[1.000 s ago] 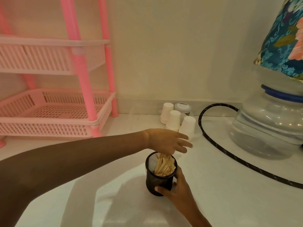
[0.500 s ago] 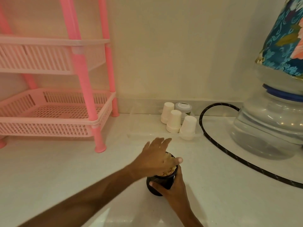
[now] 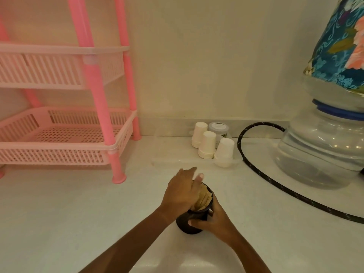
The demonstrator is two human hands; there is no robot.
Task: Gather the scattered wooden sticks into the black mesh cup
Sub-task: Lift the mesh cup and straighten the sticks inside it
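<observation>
The black mesh cup (image 3: 188,226) stands on the white counter, low in the middle of the view. Several pale wooden sticks (image 3: 204,197) stand packed inside it, their tops showing at the rim. My left hand (image 3: 181,192) lies over the left part of the cup's mouth, fingers stretched forward and resting on the stick tops, thumb at the far rim. My right hand (image 3: 214,223) grips the cup's wall from the right side. I see no loose sticks on the counter.
A pink plastic rack (image 3: 110,146) stands at the left. Behind the cup, a clear tray (image 3: 167,161) holds stacked paper cups (image 3: 206,144) and a small jar (image 3: 218,128). A black hose (image 3: 275,187) curves past a large water bottle (image 3: 319,154) at the right.
My left hand came down from above the cup onto the stick tops and turned so the fingers point away. My right hand kept its hold on the cup.
</observation>
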